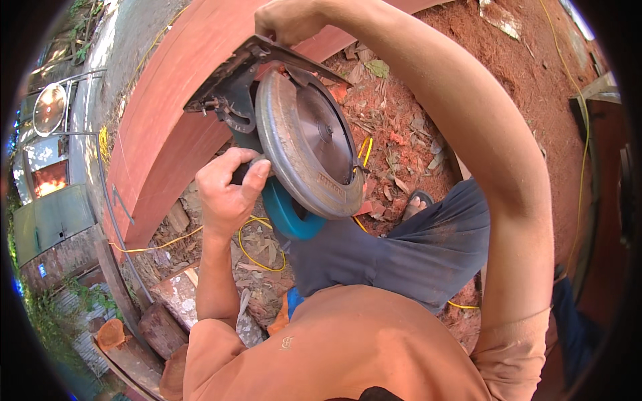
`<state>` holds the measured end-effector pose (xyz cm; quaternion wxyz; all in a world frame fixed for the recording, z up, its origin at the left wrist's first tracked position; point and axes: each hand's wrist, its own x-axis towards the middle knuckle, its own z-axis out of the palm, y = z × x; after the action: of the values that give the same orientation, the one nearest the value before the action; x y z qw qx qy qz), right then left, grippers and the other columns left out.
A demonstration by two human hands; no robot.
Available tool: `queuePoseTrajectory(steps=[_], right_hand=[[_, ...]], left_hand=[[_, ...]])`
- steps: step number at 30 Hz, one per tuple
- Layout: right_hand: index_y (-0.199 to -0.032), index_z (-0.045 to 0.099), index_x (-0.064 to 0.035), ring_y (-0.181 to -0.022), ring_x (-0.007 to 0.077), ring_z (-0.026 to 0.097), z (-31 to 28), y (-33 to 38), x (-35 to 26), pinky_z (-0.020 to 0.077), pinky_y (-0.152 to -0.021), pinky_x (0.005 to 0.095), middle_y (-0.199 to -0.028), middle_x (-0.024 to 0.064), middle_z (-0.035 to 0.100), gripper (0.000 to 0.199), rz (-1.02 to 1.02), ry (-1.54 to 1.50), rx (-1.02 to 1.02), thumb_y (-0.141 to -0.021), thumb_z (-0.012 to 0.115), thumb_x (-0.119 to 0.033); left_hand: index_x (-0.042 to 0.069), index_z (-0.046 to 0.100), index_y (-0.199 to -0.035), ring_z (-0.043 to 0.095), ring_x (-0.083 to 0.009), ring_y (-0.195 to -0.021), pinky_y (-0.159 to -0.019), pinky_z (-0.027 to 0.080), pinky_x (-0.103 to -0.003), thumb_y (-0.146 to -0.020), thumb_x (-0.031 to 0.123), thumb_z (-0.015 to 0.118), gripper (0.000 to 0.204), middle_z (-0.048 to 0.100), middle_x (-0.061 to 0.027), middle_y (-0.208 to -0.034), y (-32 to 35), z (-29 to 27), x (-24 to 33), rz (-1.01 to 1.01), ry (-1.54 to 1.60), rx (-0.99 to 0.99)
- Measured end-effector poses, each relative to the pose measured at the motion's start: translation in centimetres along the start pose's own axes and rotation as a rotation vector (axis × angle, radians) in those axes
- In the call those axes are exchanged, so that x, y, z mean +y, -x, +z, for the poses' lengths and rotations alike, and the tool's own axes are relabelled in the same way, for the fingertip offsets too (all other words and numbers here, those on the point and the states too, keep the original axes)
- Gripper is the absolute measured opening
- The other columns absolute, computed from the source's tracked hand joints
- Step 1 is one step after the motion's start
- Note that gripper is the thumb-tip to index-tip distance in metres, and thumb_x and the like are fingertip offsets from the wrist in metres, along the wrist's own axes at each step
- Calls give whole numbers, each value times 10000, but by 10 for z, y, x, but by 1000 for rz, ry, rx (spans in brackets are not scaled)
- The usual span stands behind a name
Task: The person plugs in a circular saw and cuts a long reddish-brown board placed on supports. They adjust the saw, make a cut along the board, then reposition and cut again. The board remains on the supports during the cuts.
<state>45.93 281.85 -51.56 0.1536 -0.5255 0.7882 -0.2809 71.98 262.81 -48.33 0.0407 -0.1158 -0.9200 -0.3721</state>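
A circular saw (pixel 301 150) with a teal body, a grey metal guard and a dark base plate (pixel 231 77) is tipped up, so its round blade (pixel 324 127) faces me. My left hand (pixel 231 184) is closed around the saw's dark knob, thumb on top. At the far side, my right hand (pixel 291 21) is curled by the upper end of the base plate. Its fingertips are partly hidden, and what they grip does not show. Behind the saw lies a long, curved, reddish timber beam (pixel 157 100), which the plate overlaps in view.
Yellow cord (pixel 267 267) loops over ground strewn with leaves and reddish sawdust (pixel 455 60). Cut logs (pixel 127 341) lie at lower left, near a grey pipe (pixel 110 194). A round fan-like disc (pixel 50 109) stands far left. My sandalled foot (pixel 416 204) is below the saw.
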Motion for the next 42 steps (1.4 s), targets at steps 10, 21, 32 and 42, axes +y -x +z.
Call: queuePoseTrajectory(steps=[10, 21, 32, 42], right_hand=[[-947, 750, -36, -774, 301, 699, -7, -30, 5, 570, -754, 409, -852, 163, 729, 163, 249, -12, -441, -871, 664, -153], [-927, 759, -43, -755, 294, 707, -2, -47, 26, 565, -736, 410, -852, 159, 760, 175, 631, -216, -789, -848, 684, -179], [-1009, 762, -57, -848, 287, 730, 12, 67, 47, 580, -797, 430, -950, 138, 785, 230, 408, -546, 539, -894, 695, -244], [-916, 731, -29, -898, 389, 728, 102, 172, 10, 586, -787, 503, -899, 203, 744, 215, 817, 200, 147, -902, 637, -222]], left_hand=[[-1, 703, -841, 622, -279, -585, -571, 473, -358, -878, 294, 804, 314, 632, -121, -665, 2, 7, -1, 103, -39, 35], [-5, 696, -845, 606, -282, -580, -562, 463, -365, -864, 250, 810, 280, 634, -127, -683, 2, 5, -2, 141, -54, 16], [-27, 687, -861, 603, -256, -587, -571, 465, -353, -899, 255, 779, 299, 634, -131, -690, 2, 1, -6, 85, -7, 12], [-49, 681, -899, 592, -172, -612, -589, 469, -311, -945, 235, 752, 296, 646, -101, -708, 0, 0, -5, 45, 16, -6]])
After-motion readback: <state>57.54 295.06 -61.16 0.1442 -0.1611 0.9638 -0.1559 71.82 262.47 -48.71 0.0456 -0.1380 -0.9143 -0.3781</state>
